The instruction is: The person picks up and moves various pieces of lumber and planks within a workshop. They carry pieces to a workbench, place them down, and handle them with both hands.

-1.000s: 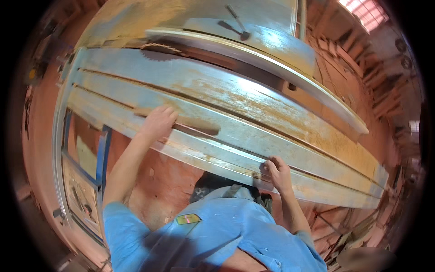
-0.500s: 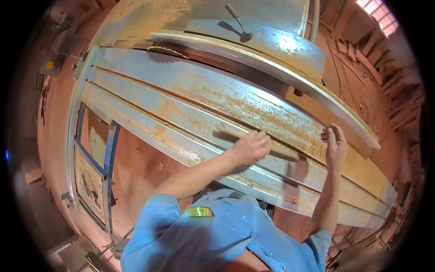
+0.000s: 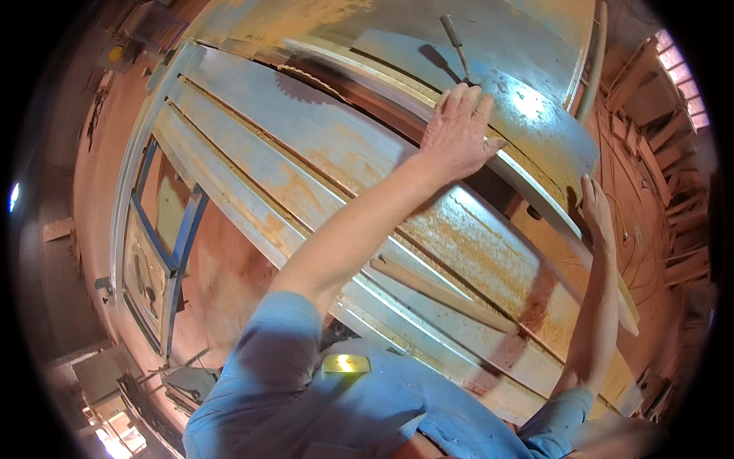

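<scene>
The curved wooden stick [image 3: 443,295], clasped in the left hand [image 3: 459,136] half a second ago, now lies released on the slotted metal table [image 3: 340,126], near the front slots. That hand has moved up to the long pale fence [image 3: 547,200], laid over it with fingers outstretched, while the right hand [image 3: 599,213] has shifted to the fence's far side, though whether it grips there I cannot tell.

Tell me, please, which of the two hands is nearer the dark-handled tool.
The left hand: its fingers appear right by the lower end of the dark-handled tool, whereas the right hand is clearly farther away, off to the right.
</scene>
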Motion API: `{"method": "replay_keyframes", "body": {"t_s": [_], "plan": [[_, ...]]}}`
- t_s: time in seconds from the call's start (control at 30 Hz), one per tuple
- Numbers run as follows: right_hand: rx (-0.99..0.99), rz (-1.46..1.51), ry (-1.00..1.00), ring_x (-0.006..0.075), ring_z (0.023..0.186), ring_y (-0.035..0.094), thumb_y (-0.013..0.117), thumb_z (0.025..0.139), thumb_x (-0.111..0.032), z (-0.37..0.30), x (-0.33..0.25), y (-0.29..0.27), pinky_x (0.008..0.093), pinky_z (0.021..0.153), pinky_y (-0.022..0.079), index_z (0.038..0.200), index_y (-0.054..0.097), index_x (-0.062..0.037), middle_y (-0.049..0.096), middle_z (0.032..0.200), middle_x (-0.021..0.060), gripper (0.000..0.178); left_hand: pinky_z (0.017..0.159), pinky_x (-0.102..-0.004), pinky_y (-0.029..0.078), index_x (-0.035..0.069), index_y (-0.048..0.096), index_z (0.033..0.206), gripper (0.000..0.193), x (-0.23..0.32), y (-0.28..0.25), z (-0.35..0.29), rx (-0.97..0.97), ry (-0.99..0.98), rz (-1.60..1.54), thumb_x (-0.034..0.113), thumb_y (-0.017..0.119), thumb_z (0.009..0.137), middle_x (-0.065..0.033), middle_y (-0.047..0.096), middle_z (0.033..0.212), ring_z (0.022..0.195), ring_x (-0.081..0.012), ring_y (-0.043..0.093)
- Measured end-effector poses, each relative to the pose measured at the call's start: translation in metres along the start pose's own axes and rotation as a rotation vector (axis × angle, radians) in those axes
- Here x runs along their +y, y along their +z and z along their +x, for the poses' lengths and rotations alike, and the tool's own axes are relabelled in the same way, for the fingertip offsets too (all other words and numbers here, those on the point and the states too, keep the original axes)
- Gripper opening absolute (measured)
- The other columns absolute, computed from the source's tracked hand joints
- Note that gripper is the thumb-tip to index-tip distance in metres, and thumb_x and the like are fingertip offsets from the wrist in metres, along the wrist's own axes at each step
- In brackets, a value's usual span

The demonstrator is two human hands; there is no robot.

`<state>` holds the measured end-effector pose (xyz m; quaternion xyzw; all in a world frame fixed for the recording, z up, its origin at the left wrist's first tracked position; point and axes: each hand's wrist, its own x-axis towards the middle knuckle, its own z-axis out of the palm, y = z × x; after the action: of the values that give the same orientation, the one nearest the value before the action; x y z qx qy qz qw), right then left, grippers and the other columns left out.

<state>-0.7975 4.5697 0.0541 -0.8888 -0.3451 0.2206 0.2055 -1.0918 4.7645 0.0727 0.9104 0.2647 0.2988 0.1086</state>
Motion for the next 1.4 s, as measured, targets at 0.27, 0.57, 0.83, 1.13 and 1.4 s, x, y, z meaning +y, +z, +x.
{"method": "replay_keyframes", "body": {"t_s": [0.27,0.57,0.83,1.13,1.4], "plan": [[-0.311,0.073,0.223,0.0244,0.079,0.048,0.032,0.096,-0.068,0.056,0.043,0.004,0.0423,0.079,0.039,0.121,0.057,0.0053,0.055,0.089,0.0145,0.081,0.116,-0.048,0.019,0.002,0.043,0.142,0.075,-0.012,0.025,0.001,-0.189,-0.09,0.076,0.056,0.051,0.092,-0.0193,0.037,0.148,0.14,-0.0359,0.026],[-0.156,-0.429,-0.153,0.0434,0.077,0.057,0.029,0.101,-0.057,0.051,0.023,-0.01,0.0485,0.078,0.042,0.096,0.055,0.0078,0.059,0.085,0.0278,0.07,0.118,-0.0497,0.015,0.003,0.038,0.146,0.078,-0.012,0.027,0.009,-0.249,-0.11,0.049,0.058,0.049,0.092,-0.0188,0.035,0.15,0.144,-0.0358,0.02],[0.517,-0.243,-0.298,0.0334,0.103,0.06,0.043,0.1,-0.047,-0.063,0.008,0.006,0.0449,0.091,0.047,0.114,0.063,0.0036,0.064,0.111,0.0159,0.056,0.117,-0.0492,0.016,0.005,0.037,0.147,0.087,-0.014,0.009,0.006,-0.328,-0.023,0.034,0.062,0.057,0.084,-0.0177,0.03,0.152,0.144,-0.0355,0.021],[0.708,0.0,-0.706,0.03,0.082,0.064,0.061,0.09,-0.011,-0.057,-0.002,0.012,0.0365,0.076,0.051,0.091,0.067,0.0028,0.067,0.086,0.0144,0.014,0.114,-0.0562,0.014,0.008,0.033,0.147,0.092,-0.017,0.031,0.015,-0.233,0.002,0.012,0.05,0.074,0.076,-0.0168,0.03,0.152,0.144,-0.0374,0.02],[0.403,-0.111,-0.17,0.0399,0.108,0.06,0.048,0.092,-0.055,0.02,0.001,-0.016,0.0439,0.093,0.046,0.113,0.065,0.0038,0.064,0.113,0.0268,0.065,0.113,-0.0485,0.026,0.005,0.036,0.146,0.079,-0.033,0.051,0.067,-0.274,0.095,0.141,0.044,0.068,0.085,-0.0146,0.039,0.149,0.138,-0.0364,0.032]]}}
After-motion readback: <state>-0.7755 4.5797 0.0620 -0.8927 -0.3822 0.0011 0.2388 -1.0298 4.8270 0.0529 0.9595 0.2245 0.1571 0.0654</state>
